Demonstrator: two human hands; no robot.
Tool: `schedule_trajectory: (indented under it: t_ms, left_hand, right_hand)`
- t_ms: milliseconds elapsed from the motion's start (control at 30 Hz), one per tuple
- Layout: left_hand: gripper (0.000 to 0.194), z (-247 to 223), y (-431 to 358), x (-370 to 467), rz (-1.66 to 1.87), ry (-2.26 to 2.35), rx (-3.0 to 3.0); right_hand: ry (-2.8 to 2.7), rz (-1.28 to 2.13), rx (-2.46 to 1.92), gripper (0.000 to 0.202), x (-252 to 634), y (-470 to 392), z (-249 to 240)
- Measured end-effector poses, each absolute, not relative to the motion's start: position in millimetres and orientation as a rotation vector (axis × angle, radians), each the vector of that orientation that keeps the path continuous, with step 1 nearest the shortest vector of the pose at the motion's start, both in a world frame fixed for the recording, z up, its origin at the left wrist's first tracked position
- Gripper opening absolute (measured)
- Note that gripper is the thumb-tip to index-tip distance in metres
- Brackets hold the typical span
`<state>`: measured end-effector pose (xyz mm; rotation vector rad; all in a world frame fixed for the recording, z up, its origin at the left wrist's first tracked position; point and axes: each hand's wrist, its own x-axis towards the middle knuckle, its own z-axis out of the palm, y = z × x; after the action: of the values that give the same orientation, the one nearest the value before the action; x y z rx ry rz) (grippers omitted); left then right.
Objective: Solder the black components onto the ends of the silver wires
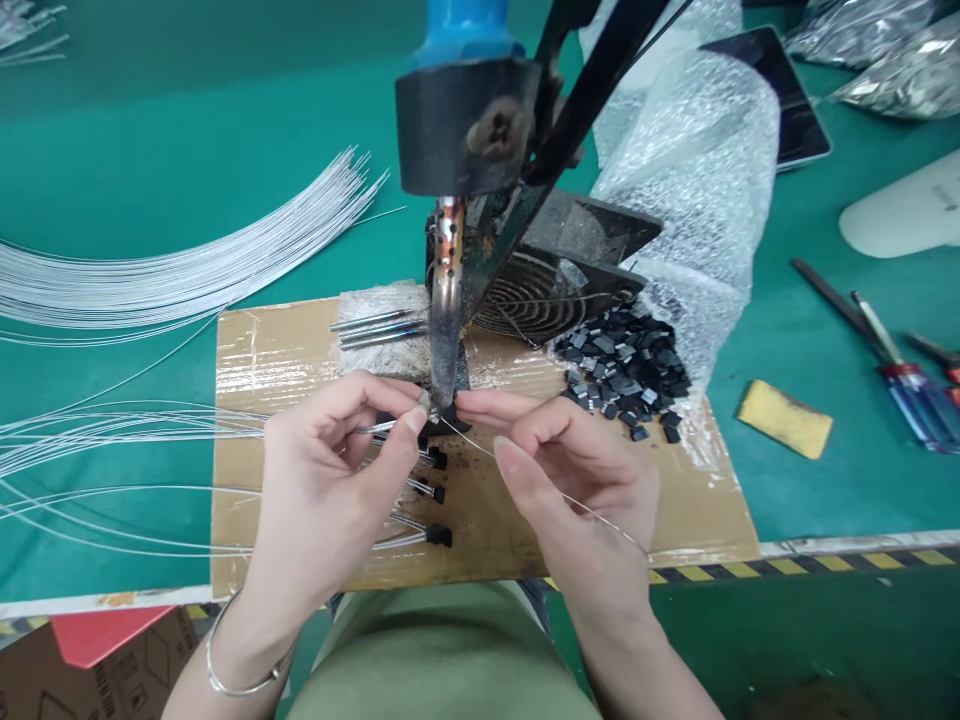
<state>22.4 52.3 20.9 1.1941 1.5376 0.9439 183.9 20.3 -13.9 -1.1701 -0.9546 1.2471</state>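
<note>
My left hand (337, 470) pinches a small metallic piece (425, 402) with a thin rod between thumb and fingertips, right under the tip of a soldering iron (447, 310). My right hand (577, 470) is just to the right of the tip, thumb and index finger apart; a thin solder-like wire (604, 517) runs from the tip across its palm, and how its other fingers hold it is partly hidden. Below the left fingertips, several black-ended wires (438, 535) lie on the brown cardboard (705, 510).
A small fan (532, 295) stands behind the iron. Black caps (630, 365) are piled beside bubble wrap (697, 170). White wires (172, 280) lie at left. A yellow sponge (784, 419), screwdriver (915, 400) and white cup (900, 210) are at right.
</note>
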Motion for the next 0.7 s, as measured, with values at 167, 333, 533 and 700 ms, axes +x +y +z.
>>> schedule_trajectory:
  t_ms: [167,333,533,700]
  left_hand:
    - [0.013,20.4,51.7,22.0,0.95,1.529,1.204]
    - [0.013,20.3,50.6,22.5,0.963,1.53,1.217]
    - [0.014,19.0,49.6,21.8,0.98,1.511,1.237]
    - [0.016,17.0,51.9,22.4,0.979,1.502,1.244]
  right_hand:
    - [-0.954,1.25,-1.158,0.02,183.5,20.3,-15.6]
    - [-0.96,1.245,-1.15,0.02,183.3,20.3,-17.3]
    - [-0.968,1.215,-1.119,0.02,182.5,20.3,-17.3]
    - [-0.969,1.219,-1.128,0.02,182.7,20.6,-18.4]
